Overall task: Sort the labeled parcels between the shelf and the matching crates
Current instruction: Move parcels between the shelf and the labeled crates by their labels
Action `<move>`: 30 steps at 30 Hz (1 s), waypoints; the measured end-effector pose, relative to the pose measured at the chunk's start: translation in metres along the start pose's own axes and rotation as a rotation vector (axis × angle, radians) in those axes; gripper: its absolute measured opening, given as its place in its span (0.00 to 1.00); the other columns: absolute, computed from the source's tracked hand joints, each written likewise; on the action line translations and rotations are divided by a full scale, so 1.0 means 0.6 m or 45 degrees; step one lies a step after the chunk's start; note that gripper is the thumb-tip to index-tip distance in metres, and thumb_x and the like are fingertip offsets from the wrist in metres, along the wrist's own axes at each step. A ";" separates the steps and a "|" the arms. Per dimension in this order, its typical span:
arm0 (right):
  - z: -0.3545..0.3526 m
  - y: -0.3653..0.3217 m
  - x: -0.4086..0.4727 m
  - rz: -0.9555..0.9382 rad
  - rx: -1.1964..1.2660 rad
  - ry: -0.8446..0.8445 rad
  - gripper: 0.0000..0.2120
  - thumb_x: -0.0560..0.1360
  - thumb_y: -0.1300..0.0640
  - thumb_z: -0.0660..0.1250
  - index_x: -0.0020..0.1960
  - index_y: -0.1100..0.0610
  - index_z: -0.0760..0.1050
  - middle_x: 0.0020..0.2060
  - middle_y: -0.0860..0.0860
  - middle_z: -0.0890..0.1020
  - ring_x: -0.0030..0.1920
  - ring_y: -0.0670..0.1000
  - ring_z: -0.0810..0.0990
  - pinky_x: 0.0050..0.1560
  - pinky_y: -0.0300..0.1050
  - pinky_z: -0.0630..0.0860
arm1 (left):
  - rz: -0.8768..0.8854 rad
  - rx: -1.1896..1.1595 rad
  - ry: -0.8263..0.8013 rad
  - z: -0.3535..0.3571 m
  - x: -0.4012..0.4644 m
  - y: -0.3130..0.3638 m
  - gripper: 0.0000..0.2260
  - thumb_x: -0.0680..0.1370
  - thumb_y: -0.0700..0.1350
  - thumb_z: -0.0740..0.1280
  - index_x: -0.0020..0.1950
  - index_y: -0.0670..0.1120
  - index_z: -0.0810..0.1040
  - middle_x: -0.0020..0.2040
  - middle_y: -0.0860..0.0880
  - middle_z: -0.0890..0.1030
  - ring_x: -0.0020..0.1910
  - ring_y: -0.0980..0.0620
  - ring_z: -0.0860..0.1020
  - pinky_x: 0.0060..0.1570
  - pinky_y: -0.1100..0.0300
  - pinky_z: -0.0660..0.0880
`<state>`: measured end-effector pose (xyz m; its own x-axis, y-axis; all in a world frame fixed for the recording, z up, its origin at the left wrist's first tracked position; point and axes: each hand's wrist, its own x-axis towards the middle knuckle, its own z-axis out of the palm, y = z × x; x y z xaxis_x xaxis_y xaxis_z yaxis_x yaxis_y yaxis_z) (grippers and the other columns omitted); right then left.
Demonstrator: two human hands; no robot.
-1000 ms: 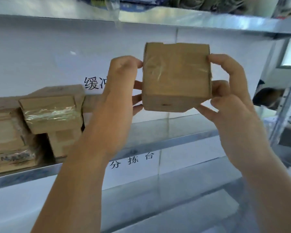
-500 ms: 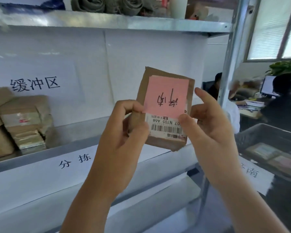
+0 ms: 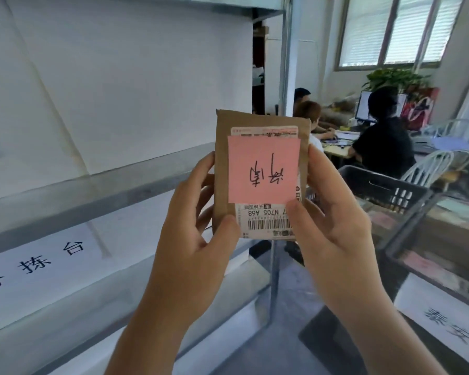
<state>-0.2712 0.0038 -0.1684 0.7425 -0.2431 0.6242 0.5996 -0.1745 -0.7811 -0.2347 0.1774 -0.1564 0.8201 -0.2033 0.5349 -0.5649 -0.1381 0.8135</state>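
Note:
I hold a small brown cardboard parcel (image 3: 222, 169) upright in front of me with both hands. A pink sticky note (image 3: 263, 171) with handwritten characters, upside down, covers most of its face, and a white barcode label (image 3: 266, 220) shows below it. My left hand (image 3: 192, 226) grips the parcel's left edge with the thumb on the lower front. My right hand (image 3: 328, 220) grips the right edge, thumb by the barcode. The metal shelf (image 3: 98, 190) runs along the left. A dark plastic crate (image 3: 390, 190) stands to the right, behind my right hand.
A white paper sign (image 3: 444, 315) with writing hangs on a nearer crate at lower right. The shelf's upright post (image 3: 274, 282) stands just below the parcel. Several people sit at desks with a monitor, chairs and a plant in the background right.
The parcel was turned from its plain side to its labelled face. My view swung right, away from the stacked parcels on the shelf, and the crates came into sight.

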 end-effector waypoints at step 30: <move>-0.249 0.427 0.271 0.533 -0.839 0.433 0.56 0.67 0.36 0.79 0.80 0.30 0.43 0.70 0.32 0.62 0.70 0.37 0.66 0.64 0.43 0.73 | -0.096 -0.148 -0.690 0.451 0.428 -0.361 0.29 0.78 0.43 0.54 0.77 0.66 0.68 0.69 0.56 0.78 0.68 0.53 0.78 0.60 0.49 0.81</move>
<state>-0.0414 -0.2228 -0.2693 0.6710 -0.6662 0.3256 -0.0787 -0.5006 -0.8621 0.0733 -0.1068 -0.2571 0.6762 -0.6703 0.3058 -0.4679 -0.0702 0.8810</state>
